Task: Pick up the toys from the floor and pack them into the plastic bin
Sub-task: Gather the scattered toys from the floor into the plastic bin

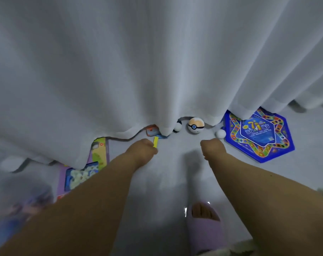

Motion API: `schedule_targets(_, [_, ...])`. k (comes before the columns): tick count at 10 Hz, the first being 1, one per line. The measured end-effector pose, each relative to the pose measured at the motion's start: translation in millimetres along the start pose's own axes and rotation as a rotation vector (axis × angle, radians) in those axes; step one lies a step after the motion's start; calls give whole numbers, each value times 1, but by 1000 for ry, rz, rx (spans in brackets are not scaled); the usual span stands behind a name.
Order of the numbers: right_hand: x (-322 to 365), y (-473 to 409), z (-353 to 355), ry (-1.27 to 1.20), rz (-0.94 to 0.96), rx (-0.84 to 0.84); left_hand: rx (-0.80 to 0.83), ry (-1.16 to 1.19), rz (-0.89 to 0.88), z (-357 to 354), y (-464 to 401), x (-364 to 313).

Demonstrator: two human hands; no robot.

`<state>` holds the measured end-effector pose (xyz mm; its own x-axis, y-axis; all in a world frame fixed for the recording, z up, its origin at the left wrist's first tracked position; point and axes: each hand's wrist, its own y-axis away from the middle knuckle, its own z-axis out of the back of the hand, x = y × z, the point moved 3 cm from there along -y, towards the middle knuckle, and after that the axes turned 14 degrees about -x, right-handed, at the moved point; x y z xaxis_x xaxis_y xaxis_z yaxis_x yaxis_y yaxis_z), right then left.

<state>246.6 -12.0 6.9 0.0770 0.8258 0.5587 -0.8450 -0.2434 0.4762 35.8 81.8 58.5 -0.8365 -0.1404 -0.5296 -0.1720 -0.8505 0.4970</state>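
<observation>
Below the white curtain [157, 61], on the pale floor [175, 182], toys lay scattered. Both hands reached forward. Left hand [141, 148] pinched a yellow strip [155, 142]; right hand [212, 147] was curled, its grasp impossible to tell, just beside a small white ball [220, 133]. An orange-and-white ball [195, 125] lay between the hands, farther out; a blue game board [258, 133] lay right.

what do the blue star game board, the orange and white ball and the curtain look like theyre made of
Game board: probably printed cardboard or thin plastic; flat, stiff, slightly glossy with sharp colour print.
Ball: likely hard plastic; smooth shell with a soft sheen and clean colour bands.
Curtain: woven fabric, matte whitish; it hangs in soft folds and drapes over the toys on the floor.
</observation>
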Motion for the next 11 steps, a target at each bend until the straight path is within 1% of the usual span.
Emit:
schedule_targets(1, [-7,-45,-2,30,-80,-73,50,-118,-64,-28,-27,-3])
schedule_targets(2, [-7,-80,-3,202,2,-169,151,-213,-200,-57,-52,-10])
schedule_targets(3, [-2,-106,-5,349,179,-243,231,-85,-225,-81,-77,-24])
schedule_targets(4, [0,-125,-8,450,416,-252,58,21,-178,-84,-103,-39])
schedule_targets(5, [2,-141,-13,462,471,-211,-194,19,-255,-67,-112,-46])
schedule_targets(6, [9,-150,-13,537,514,-197,-243,66,-321,-65,-111,-38])
schedule_targets(7, [14,-155,-18,762,616,-146,-267,129,-217,-69,-120,-21])
schedule_targets(8, [12,-157,-27,864,680,-145,-269,-36,-250,-73,-128,-15])
schedule_targets(9, [6,-161,-34,687,613,-187,-260,-245,-296,-78,-139,-14])
schedule_targets(10, [5,-167,-30,426,492,-292,-254,-429,-292,-83,-150,-12])
schedule_targets(11, [11,-172,-31,570,502,-315,-198,-558,-281,-92,-158,-7])
